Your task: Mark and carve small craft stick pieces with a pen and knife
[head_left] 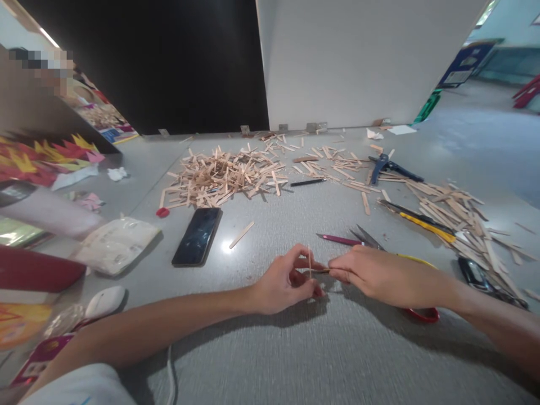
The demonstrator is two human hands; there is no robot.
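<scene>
My left hand (280,284) holds a thin pale wooden stick (310,261) on end between thumb and fingers. Close against it, my right hand (363,273) pinches a small thin brownish piece (321,271) that reaches toward the stick; its kind is too small to make out. Partly under my right hand lie scissors (371,239) with yellow and red handles, and beside their blades a purple pointed tool (340,239). A single craft stick (242,235) lies on the table beyond my left hand.
A pile of craft sticks (223,174) lies at the back, with more scattered at right (459,211). Around are a phone (197,236), blue-handled pliers (392,167), a yellow cutter (426,224), a black pen (307,182) and a white mouse (105,301). Tall panels (346,67) stand behind.
</scene>
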